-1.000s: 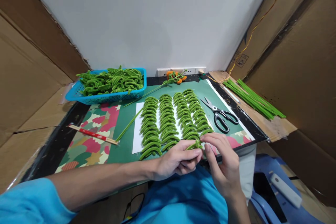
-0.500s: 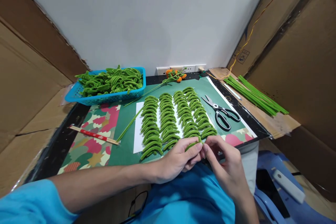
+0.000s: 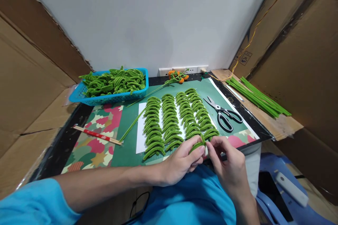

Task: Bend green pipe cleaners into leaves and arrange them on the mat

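Near the front edge of the table, my left hand (image 3: 186, 158) is closed around a bent green pipe cleaner piece (image 3: 196, 146), a curved loop of which shows above the thumb. My right hand (image 3: 228, 156) pinches with thumb and fingertips at the right end of that piece; the exact spot it grips is mostly hidden. Just beyond both hands lie rows of curved green pipe cleaner pieces (image 3: 169, 116), set in columns on a white sheet (image 3: 141, 137). Black-handled scissors (image 3: 223, 112) lie partly spread to the right of the rows.
A blue basket (image 3: 113, 98) heaped with green pieces stands back left. Chopsticks in a red wrapper (image 3: 97, 134) lie at left. An orange flower stem (image 3: 182, 77) rests at the back. Straight green stems (image 3: 258, 96) lie on cardboard at right, beside a blue stool (image 3: 274, 168).
My right fingertips have drawn slightly apart from the left ones, and more of the green loop shows above my left thumb. The whole view has shifted a little.
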Demonstrator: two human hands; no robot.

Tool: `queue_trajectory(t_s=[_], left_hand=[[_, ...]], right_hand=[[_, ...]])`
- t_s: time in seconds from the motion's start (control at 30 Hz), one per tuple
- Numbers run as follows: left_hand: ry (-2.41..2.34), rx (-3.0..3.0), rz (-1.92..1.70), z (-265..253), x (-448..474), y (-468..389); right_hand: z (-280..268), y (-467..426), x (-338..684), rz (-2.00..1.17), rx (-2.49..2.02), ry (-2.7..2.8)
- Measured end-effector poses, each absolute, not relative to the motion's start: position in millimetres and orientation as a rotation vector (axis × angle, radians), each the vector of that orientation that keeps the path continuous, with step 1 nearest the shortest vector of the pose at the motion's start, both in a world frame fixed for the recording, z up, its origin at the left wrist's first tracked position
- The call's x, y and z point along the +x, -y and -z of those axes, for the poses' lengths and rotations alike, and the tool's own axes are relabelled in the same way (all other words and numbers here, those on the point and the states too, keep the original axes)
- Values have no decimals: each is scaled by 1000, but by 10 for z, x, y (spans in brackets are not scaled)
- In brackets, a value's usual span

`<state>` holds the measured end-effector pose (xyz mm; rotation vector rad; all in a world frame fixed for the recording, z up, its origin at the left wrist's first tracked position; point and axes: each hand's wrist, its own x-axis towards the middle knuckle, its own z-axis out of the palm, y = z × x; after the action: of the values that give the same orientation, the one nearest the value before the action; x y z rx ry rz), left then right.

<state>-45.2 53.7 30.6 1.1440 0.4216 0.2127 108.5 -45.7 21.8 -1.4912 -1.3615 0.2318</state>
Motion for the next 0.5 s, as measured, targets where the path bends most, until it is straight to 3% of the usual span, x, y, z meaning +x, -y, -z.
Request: queue_trajectory(t_s=[0.5], left_hand=[[-443,1044,-292,-338,-420,-566]], right_hand=[[-350,514,1074,-333,-1409,1410]])
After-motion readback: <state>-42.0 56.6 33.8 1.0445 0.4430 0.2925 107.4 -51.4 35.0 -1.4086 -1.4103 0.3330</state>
